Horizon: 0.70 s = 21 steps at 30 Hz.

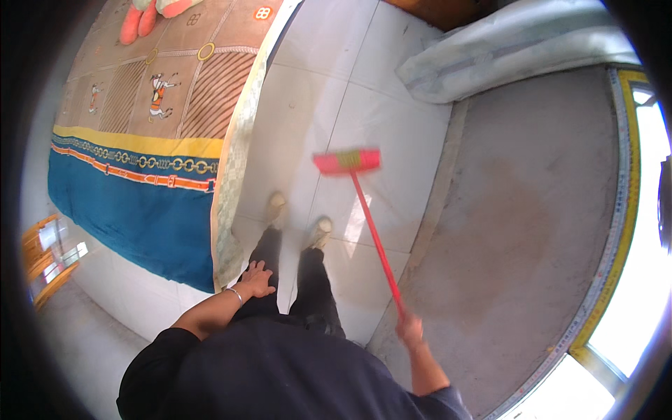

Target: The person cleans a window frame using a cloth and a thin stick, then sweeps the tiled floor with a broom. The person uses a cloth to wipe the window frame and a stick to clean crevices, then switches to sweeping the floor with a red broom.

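Observation:
My right hand (pixel 410 330) is wrapped round the lower end of a red broom handle (pixel 378 245). From there the handle slants up and left to the broom's pink-red head (pixel 348 162), which is smeared by motion over the pale floor tiles (pixel 294 112). Whether its bristles touch the floor I cannot tell. My left hand (pixel 257 280) rests on my dark-trousered left thigh, fingers spread and holding nothing; a bracelet circles that wrist.
A bed with a brown, yellow and blue patterned cover (pixel 140 175) stands on the left. On the right runs a grey, brown-stained ledge (pixel 511 210) beside a yellow-edged window frame (pixel 633 175). White bundled cloth (pixel 518 49) lies at the far right. Wooden chair parts (pixel 52 280) show at lower left.

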Motion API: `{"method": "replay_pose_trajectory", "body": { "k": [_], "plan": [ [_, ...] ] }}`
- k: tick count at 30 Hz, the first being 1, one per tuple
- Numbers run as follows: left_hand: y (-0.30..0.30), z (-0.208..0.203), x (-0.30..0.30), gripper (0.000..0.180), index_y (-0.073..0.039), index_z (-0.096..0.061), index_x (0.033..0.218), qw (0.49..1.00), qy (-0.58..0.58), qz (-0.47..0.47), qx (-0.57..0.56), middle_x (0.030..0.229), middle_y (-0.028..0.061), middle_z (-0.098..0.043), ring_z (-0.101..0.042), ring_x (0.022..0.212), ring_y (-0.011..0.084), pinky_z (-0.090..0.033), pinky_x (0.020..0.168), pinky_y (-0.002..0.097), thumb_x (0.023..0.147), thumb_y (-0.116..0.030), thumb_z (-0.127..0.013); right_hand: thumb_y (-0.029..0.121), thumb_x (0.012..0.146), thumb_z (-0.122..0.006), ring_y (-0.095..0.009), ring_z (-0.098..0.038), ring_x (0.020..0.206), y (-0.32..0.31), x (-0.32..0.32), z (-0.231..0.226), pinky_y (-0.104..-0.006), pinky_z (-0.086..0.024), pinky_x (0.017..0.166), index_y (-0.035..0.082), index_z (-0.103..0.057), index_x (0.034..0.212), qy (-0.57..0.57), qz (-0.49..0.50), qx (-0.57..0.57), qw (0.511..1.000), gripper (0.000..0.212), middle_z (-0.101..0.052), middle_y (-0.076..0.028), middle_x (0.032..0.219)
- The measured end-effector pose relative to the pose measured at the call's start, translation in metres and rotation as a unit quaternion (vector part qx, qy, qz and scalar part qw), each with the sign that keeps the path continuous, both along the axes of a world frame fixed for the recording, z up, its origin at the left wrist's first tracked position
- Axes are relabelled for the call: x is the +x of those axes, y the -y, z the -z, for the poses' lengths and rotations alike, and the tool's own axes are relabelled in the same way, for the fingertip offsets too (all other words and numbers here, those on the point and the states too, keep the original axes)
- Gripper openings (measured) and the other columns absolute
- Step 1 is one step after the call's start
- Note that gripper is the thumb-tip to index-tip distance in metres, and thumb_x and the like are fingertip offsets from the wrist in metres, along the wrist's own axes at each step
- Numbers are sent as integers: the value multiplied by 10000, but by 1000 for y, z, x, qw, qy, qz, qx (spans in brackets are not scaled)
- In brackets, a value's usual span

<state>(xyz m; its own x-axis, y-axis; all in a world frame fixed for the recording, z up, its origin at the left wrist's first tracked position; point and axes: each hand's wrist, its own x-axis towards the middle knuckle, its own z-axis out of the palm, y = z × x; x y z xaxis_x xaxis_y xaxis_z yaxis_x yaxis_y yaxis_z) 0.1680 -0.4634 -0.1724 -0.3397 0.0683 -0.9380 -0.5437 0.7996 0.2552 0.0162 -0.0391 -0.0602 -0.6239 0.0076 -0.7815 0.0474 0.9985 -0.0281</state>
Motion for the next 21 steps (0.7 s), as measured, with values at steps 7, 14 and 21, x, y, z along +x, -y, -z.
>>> {"method": "replay_pose_trajectory", "body": {
  "k": [7, 14, 21],
  "plan": [
    [46, 4, -30, 552, -203, -542, 1270, 995, 57, 66, 53, 1476, 134, -218, -192, 1357, 386, -318, 1047, 509, 782, -439, -647, 217, 886, -544, -408, -640, 744, -3, 50, -107, -403, -512, 629, 137, -535, 1264, -82, 47, -113, 989, 387, -604, -279, 776],
    [99, 31, -24, 470, -194, -607, 1187, 992, -34, 73, 97, 1403, 149, -356, -348, 1280, 365, -368, 1008, 472, 783, -433, -633, 187, 879, -526, -449, -599, 775, 180, -120, 8, -498, -480, 636, 191, -497, 1287, -140, -9, -123, 982, 409, -613, -253, 830],
    [183, 67, -71, 378, -87, -655, 1064, 981, -81, -149, 97, 952, 115, -669, -627, 933, 280, -491, 830, 349, 805, -358, -604, 141, 859, -502, -385, -625, 859, 336, -297, 71, -463, -499, 750, 228, -443, 1317, -190, -80, -186, 961, 469, -656, -180, 883]
  ]
}}
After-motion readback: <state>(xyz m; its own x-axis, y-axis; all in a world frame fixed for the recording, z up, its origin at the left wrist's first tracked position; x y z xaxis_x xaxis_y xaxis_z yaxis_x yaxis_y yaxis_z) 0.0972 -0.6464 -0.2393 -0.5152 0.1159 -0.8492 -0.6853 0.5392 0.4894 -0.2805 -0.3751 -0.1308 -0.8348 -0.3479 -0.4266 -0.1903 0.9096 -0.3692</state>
